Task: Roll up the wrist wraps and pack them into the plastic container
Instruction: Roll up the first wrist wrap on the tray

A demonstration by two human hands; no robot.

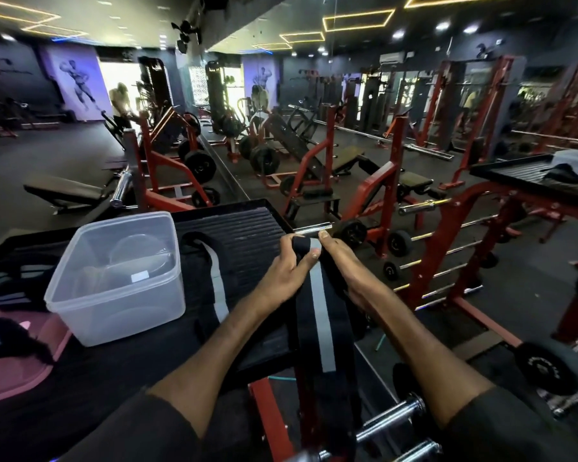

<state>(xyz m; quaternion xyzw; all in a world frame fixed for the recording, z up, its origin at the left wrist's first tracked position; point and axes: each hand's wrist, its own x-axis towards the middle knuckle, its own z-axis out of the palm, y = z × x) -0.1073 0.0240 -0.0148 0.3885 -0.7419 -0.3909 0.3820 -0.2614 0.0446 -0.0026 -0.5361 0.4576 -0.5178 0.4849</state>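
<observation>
A black wrist wrap with a grey stripe [321, 315] hangs stretched toward me over the front right corner of the black ribbed platform [247, 225]. My left hand [287, 271] and my right hand [344, 261] pinch its far end, which is folded into a small roll at my fingertips. Another black wrap with a grey stripe [214, 275] lies flat on the platform between my left arm and the clear plastic container [114, 308]. The container stands open at the left with only a clear lid-like piece visible inside.
More striped wraps [10, 288] lie left of the container, near a pink object [30, 355]. A red rack of chrome bars [447, 255] and dumbbells [397, 425] stands right of and below the platform. Benches and weight machines fill the gym floor beyond.
</observation>
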